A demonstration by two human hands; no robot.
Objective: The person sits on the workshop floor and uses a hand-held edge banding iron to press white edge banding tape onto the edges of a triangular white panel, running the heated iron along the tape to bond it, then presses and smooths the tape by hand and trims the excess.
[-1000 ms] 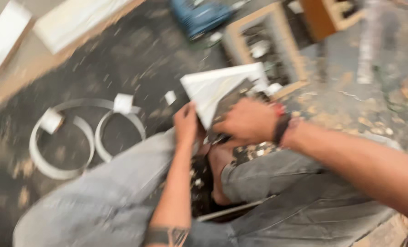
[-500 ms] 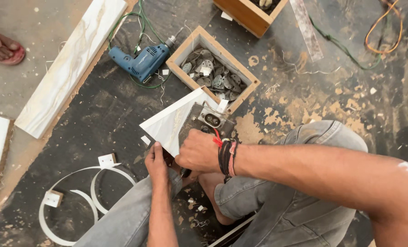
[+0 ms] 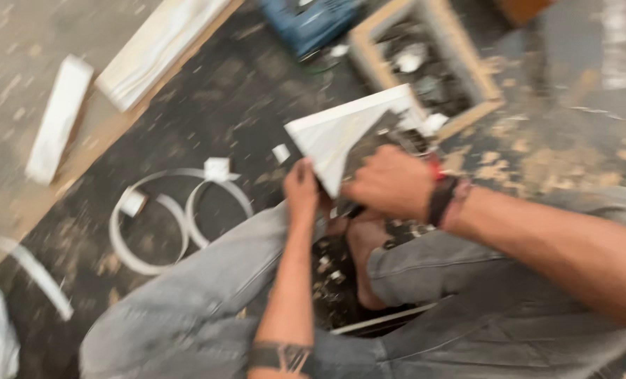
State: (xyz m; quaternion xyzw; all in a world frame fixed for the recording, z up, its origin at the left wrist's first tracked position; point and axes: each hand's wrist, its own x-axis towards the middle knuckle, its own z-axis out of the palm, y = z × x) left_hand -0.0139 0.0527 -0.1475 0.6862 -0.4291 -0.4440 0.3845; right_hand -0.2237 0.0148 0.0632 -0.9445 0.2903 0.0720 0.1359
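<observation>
— Gripping what?
— Both hands close on a white triangular panel piece [image 3: 341, 133]: left hand [image 3: 302, 193] at its lower point, right hand [image 3: 390, 184] beside, above the floor [image 3: 221, 105].

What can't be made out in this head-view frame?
- Tool under the right hand: hidden by the hand and the white triangular piece.
- Left hand grip: smeared by motion blur.
- Wooden box contents: blurred.
- Blue tool: cut off by the top edge.
</observation>
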